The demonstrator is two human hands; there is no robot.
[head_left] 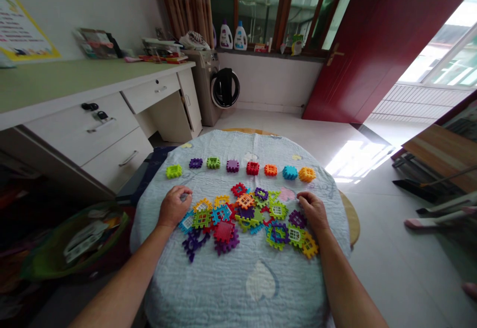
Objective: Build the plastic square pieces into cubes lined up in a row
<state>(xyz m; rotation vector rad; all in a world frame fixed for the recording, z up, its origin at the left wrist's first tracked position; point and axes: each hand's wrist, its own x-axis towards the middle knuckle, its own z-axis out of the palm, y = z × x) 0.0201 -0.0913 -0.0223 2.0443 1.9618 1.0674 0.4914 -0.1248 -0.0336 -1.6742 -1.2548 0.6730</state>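
Observation:
A loose pile of colourful plastic interlocking tiles lies on a round table covered with a pale blue quilted cloth. Beyond the pile, a row of several assembled cubes runs from lime green on the left to orange on the right. My left hand rests at the pile's left edge, fingers curled down beside a blue tile. My right hand rests at the pile's right edge, fingers curled down next to a purple tile. Whether either hand grips a piece is hidden.
A long desk with white drawers stands to the left. A green basket sits on the floor at the lower left. A washing machine stands by the far wall. A red door is open at the right, near a wooden bench.

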